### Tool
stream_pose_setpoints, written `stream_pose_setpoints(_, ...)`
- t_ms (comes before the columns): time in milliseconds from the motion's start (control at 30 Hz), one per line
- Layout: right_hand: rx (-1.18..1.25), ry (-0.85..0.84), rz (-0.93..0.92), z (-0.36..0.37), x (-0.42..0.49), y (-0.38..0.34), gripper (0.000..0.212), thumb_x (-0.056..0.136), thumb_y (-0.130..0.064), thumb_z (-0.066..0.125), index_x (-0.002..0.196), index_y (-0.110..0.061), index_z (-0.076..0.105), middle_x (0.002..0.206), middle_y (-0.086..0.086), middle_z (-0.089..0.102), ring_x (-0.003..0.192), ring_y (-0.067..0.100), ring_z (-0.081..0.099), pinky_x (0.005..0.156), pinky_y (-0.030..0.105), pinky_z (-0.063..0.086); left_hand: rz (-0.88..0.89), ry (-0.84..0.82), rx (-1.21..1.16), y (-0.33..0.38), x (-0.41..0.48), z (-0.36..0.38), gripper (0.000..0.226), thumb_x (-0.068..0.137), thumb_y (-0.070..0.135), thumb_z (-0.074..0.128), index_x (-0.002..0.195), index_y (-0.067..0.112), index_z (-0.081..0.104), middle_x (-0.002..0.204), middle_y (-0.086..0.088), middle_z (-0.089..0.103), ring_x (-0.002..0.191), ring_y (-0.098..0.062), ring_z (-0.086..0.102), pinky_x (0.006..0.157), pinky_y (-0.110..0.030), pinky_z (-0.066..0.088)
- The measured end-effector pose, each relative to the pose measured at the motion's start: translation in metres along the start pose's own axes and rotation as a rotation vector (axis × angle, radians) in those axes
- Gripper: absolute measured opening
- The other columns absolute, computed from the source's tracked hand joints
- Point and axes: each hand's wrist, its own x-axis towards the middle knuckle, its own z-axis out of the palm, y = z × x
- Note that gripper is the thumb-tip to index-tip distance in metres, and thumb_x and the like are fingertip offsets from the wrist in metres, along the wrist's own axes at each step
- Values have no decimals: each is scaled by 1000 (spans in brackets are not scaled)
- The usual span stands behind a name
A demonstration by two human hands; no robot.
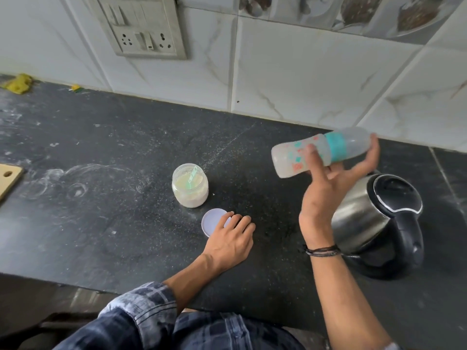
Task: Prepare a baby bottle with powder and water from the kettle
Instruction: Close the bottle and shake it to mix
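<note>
So the right hand [328,188] has the baby bottle [321,151] up in the air, lying nearly sideways, fingers loosely wrapped round its middle, teal ring and cap end pointing away to the right. The contents look cloudy white, so my guess is powder and water are already in and the top is on, and this is the shaking/mixing bit. Can't swear to how full it is though.

The left hand [231,238] is flat on the table [101,223], not gripping anything, fingertips resting on the edge of the round lid [214,221]. Just beyond that hand sits the powder jar [190,185], still open, with a green scoop [192,176] standing in it. The kettle [376,223] is right under and beside the right hand, lid down.

What looks left to me: finish mixing, set the bottle down, put the lid back on the jar.
</note>
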Motion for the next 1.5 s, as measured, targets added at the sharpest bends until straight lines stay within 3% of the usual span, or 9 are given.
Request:
stream_pose_setpoints(167,-152,-215,115,5,-6,6,91,79,12,81,150,-19,32,130,-3,63,104,18,73,89,32,58,16,2,-4,-2,-1,-1,23,101,28,51,107,14,69,113,-4,65,97,-27,62,101,-45,47)
stream_pose_setpoints(300,-25,-29,16,6,-1,2,87,86,19,70,148,-14,19,125,-19,65,104,6,71,89,26,55,-7,-7,-6,0,0,-1,23,101,28,51,107,14,68,114,-4,64,97,-27,61,101,-45,46)
stream_pose_setpoints(433,-167,-198,125,3,-6,8,92,80,9,82,151,-20,31,127,-17,64,108,16,71,90,30,57,6,-6,-10,-1,-1,-1,24,101,29,52,110,14,69,117,-4,65,100,-27,62,101,-46,48)
stream_pose_setpoints(600,-26,45,12,0,-5,1,92,87,6,77,154,-14,16,140,-3,52,114,14,69,100,49,57,-10,-3,-21,1,0,-2,23,101,28,51,108,14,69,114,-4,65,97,-27,61,100,-45,47)
stream_pose_setpoints(733,-181,-153,116,-5,-12,4,91,83,5,82,153,-19,28,132,-3,60,110,17,72,94,38,59,3,7,-29,-1,-1,-1,24,101,28,51,109,13,69,116,-5,65,99,-27,61,100,-45,46)
stream_pose_setpoints(867,-54,26,-45,-5,-9,-7,90,89,10,73,153,-7,12,139,-5,47,113,11,68,95,31,55,-11,7,-31,0,0,0,23,101,27,52,108,13,69,114,-4,65,98,-26,61,101,-45,45)
stream_pose_setpoints(1000,-190,-178,57,-6,-16,-5,88,85,7,79,151,-13,25,127,-11,63,110,15,71,89,29,57,-3,25,-46,-1,-1,1,23,101,26,51,107,13,69,113,-5,65,97,-27,61,100,-45,46)
stream_pose_setpoints(1133,-80,-16,-59,-4,-15,-13,85,89,10,73,147,-14,17,140,-6,47,116,16,68,95,32,56,-17,30,-44,0,-1,0,22,101,26,51,105,13,69,113,-5,66,97,-27,61,100,-44,46)
stream_pose_setpoints(1500,-121,-57,-24,-3,-20,-12,89,86,13,74,151,-8,17,141,4,48,113,11,67,93,30,55,-12,44,-66,0,0,-1,21,101,24,51,104,12,69,110,-5,66,95,-27,61,98,-44,46)
